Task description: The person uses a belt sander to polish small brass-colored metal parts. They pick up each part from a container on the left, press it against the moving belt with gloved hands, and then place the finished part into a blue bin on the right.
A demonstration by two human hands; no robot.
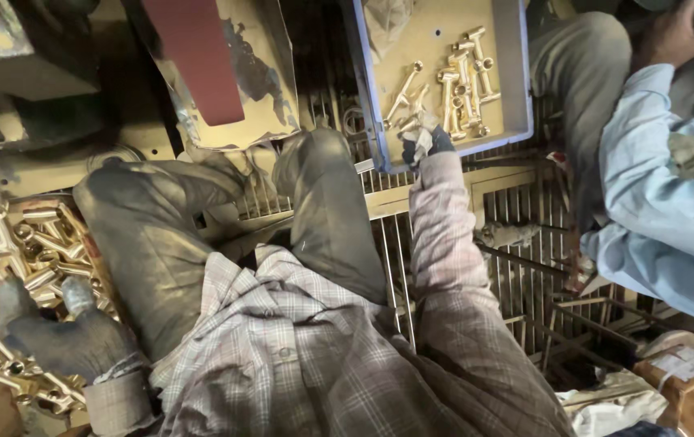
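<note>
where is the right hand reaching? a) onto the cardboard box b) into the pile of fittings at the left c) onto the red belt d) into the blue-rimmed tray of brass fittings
d: the gloved right hand is at the near edge of the blue-rimmed tray, touching the brass fittings in it.

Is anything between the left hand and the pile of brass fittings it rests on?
Nothing visible. The gloved left hand lies directly on the pile of brass fittings, fingers spread over the pieces. The right hand reaches separately into the blue-rimmed tray holding more fittings.
</note>
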